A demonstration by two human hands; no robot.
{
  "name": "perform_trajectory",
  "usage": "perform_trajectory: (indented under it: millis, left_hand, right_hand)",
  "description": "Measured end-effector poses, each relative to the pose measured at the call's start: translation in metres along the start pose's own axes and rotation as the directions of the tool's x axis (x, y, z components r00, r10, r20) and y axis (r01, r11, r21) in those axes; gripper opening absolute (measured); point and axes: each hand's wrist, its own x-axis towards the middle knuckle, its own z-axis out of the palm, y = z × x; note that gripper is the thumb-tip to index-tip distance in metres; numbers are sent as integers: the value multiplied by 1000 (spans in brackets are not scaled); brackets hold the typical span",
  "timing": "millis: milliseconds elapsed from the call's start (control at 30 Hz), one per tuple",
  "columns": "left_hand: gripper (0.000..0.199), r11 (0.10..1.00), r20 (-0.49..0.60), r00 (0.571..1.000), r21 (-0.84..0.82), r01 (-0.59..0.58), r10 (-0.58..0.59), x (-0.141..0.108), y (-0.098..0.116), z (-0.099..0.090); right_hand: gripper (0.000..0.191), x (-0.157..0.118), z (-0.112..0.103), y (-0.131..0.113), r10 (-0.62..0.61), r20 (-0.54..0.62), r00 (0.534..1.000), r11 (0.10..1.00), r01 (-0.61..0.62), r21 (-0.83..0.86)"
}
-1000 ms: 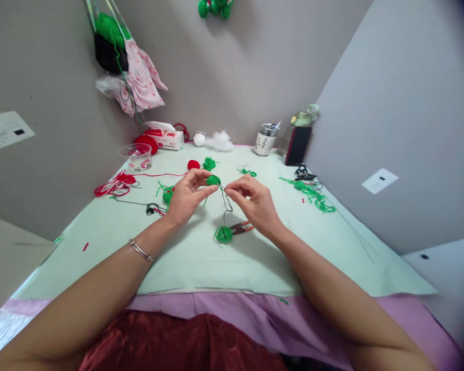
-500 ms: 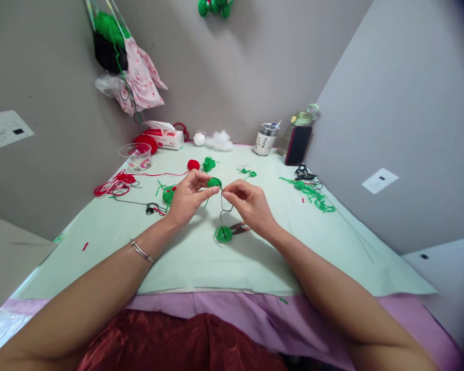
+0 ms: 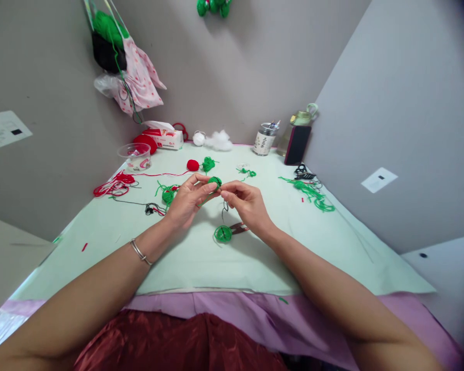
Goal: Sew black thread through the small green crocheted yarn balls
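Observation:
My left hand pinches a small, rounded green crocheted piece between thumb and fingers, above the table. Dark markings show on its surface. Close beside it, the thumb and forefinger of my right hand are pinched at the piece's lower right edge, on a dark strand of yarn that hangs down below them. Whether a needle is in those fingertips is too small to see. Under the hands lies another round green crocheted piece with a dark line across it, touching brown-handled snips.
Left of the hands lie a green-and-red crocheted piece, red yarn and a clear tub. Behind are a red ball, white stuffing and a tissue box. A phone leans on a bottle; green yarn strands lie right.
The green piece has turned in my left hand, showing more of its dark markings. My right fingertips have shifted slightly left, and the hanging dark yarn has changed shape.

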Motion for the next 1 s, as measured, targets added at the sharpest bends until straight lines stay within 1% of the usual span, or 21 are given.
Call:
perform_trajectory:
  millis: [100,200,333,433,500,567,600,667,700,767,833,900,933,1000]
  left_hand:
    - [32,999,-3,999,18,-33,33,1,-6,-2]
    - [31,985,-11,991,109,-133,135,3,-13,-5]
    - [31,916,-18,958,296,-270,288,7,-17,-9]
    - [30,859,9,930,380,-344,368,10,-17,-12]
    - [28,827,32,916,418,-375,400,10,-18,-14]
    - [26,790,66,905,463,-401,421,10,-20,-15]
    - [24,766,90,899,492,-414,428,10,-21,-16]
    - [20,707,148,886,551,-443,440,9,-23,-17]
    - [19,675,178,879,579,-457,443,8,-24,-17]
    - [18,621,221,868,622,-476,444,7,-25,-18]
    - [19,587,248,862,647,-487,442,7,-25,-19]
    - [19,568,265,862,663,-488,431,7,-25,-20]
    - [19,564,274,865,667,-486,421,7,-24,-20]
    - [19,561,287,870,674,-482,402,7,-23,-19]
  right_hand:
    - [27,0,4,2,53,-15,998,997,-52,56]
    - [29,0,6,1,96,-21,995,993,-94,78]
    - [32,3,3,0,173,-5,985,984,-173,49]
    - [32,6,-1,-1,240,34,970,964,-242,110]
    - [31,7,-2,-2,258,44,965,953,-262,154]
    - [30,6,-3,-3,234,37,971,961,-237,140]
    - [28,5,-3,-3,203,31,979,974,-205,99]
    - [23,3,-4,0,112,21,994,992,-110,-55]
    - [19,3,-5,1,65,19,998,986,-61,-155]
    - [13,1,-6,4,-8,11,1000,935,11,-355]
    - [11,1,-7,5,-54,7,999,871,50,-489]
    - [12,1,-8,4,-89,9,996,837,80,-542]
    - [12,2,-9,3,-101,7,995,838,88,-539]
    - [13,5,-10,-1,-91,-11,996,881,75,-466]
